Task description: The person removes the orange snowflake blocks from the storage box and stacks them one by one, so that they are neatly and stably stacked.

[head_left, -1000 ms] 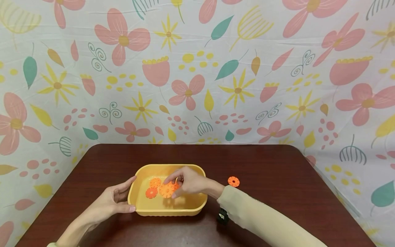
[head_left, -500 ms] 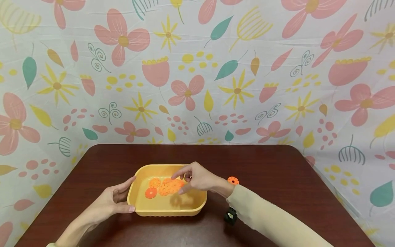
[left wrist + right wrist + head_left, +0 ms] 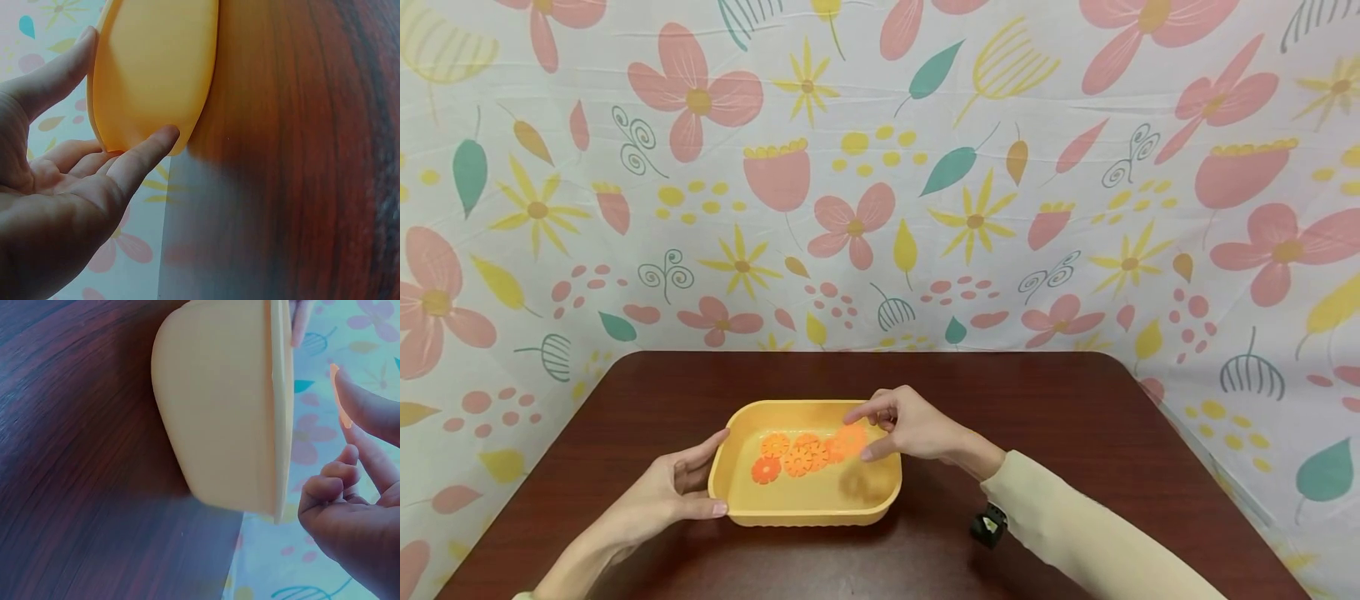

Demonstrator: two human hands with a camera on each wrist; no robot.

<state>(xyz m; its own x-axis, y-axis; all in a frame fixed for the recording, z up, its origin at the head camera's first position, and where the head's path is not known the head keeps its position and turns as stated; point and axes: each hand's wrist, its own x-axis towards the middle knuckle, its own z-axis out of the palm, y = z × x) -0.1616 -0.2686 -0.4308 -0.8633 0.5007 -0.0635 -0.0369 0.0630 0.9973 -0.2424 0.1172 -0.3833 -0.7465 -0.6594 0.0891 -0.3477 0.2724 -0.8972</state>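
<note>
In the head view, my left hand (image 3: 672, 490) grips the left end of a yellow plastic basin (image 3: 808, 515), thumb at the front corner and fingers along the back. Several flat, notched orange discs (image 3: 766, 470) lie inside on its floor. Over the basin's right side, my right hand (image 3: 919, 425) pinches another orange disc (image 3: 852, 440) between thumb and index finger. The right wrist view shows that pinched disc (image 3: 339, 400) edge-on, above the rim level; the remaining fingers curl inward. In the left wrist view my fingers touch the basin's end wall (image 3: 156, 69).
Beneath the basin is a dark reddish-brown table (image 3: 1037, 400) with rounded far corners. A flower-print cloth (image 3: 880, 167) hangs behind it and along the sides. Under my right wrist, a dark strapped device (image 3: 988, 527) shows by the sleeve.
My right hand has moved right and slightly away from me with the pinched disc, uncovering discs in the basin. A loose disc on the table is now hidden behind my right arm. My left hand stays put.
</note>
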